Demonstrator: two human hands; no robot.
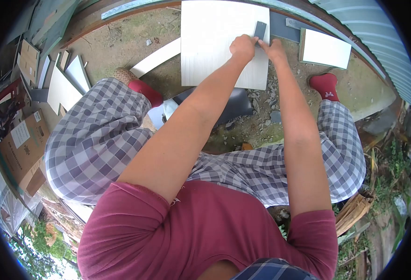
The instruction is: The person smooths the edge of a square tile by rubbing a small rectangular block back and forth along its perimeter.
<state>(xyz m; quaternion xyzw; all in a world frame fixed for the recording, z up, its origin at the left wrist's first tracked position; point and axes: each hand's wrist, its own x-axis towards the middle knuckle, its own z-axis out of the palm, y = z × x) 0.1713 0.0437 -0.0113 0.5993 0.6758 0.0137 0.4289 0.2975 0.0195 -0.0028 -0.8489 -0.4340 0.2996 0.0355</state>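
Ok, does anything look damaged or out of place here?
Yes: grey fragments lie scattered around the lower right corner of the white board, like broken debris. The wood in the picture's lower right also looks damaged, its end jagged and splintered.

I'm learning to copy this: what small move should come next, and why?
Perhaps nudge the grey strip parallel with the right edge of the board. It lies close to that edge but looks slightly askew, and the left hand and right hand are both at its near end.
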